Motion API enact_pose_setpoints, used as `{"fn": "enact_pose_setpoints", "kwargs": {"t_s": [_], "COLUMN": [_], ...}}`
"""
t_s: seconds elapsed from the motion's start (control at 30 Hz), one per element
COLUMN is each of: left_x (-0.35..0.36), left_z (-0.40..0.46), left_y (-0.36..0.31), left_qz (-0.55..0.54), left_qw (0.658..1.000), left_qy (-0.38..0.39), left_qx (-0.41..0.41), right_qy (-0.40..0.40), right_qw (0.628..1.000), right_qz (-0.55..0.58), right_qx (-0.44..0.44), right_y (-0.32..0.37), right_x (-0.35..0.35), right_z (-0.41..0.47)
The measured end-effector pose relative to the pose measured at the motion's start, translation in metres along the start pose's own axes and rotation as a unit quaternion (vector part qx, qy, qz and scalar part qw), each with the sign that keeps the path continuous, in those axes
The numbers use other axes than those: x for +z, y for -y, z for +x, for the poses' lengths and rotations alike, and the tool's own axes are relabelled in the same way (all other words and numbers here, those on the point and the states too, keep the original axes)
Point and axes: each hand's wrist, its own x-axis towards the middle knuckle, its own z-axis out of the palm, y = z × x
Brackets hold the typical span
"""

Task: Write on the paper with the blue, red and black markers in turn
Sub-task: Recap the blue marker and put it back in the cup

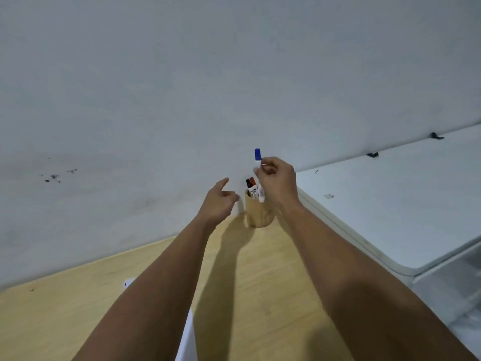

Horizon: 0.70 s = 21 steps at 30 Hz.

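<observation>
My right hand (277,182) grips the blue marker (258,155), a white barrel with a blue cap pointing up, its lower end at the mouth of a wooden pen cup (259,213). Inside the cup stand a red-capped marker (252,181) and a black-capped marker (248,183). My left hand (218,201) hovers just left of the cup, fingers apart, holding nothing. White paper (188,337) lies on the wooden table (78,308) between my forearms, mostly hidden by my left arm; a corner of the paper (128,282) shows left of that arm.
A grey-white wall (182,87) rises right behind the cup, with dark specks (53,176) at the left. A white table (390,204) adjoins on the right, with small black clips (372,154) along its far edge.
</observation>
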Motion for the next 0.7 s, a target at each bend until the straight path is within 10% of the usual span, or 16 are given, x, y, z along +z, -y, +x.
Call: {"fn": "enact_pose_setpoints", "kwargs": {"t_s": [0.7], "left_x": [0.068], "left_z": [0.060], "left_y": [0.055], "left_qz": [0.170], "left_qw": [0.982], "left_qy": [-0.052], "left_qx": [0.056], "right_qy": [0.202], "right_qw": [0.950], "right_qz": [-0.211], "right_qx": [0.112], "right_y": [-0.050], "right_x": [0.020], "right_z": [0.062]}}
